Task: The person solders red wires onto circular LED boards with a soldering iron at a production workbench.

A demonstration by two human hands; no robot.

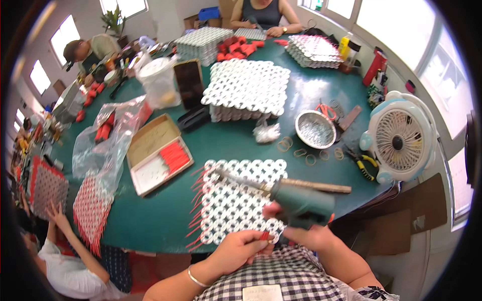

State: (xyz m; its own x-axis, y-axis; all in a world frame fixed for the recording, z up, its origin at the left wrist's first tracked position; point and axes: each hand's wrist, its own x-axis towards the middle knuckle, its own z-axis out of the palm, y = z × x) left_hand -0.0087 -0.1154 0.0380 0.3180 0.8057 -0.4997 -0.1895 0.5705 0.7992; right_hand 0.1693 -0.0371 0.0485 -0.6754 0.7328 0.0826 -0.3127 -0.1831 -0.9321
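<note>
In front of me lies a white sheet of joined round rings [241,200] with dark holes, thin red wires sticking out along its left edge. My right hand [314,237], blurred, is closed round a dark green pistol-shaped soldering gun [304,200]. Its long metal nose reaches left over the sheet's upper part; I cannot tell whether the tip touches. At the sheet's near edge my left hand [238,253] is closed, thumb and finger pinching a small red piece [265,235]. Behind the soldering gun lies a narrow wooden strip [319,186].
An open cardboard box [156,131] holds red wires, left of the sheet. Beyond are a stack of white ring sheets [246,88] and a metal bowl [315,129] of small parts. Pliers [362,164] and a fan [399,140] stand right. A co-worker's hand [57,214] is at left.
</note>
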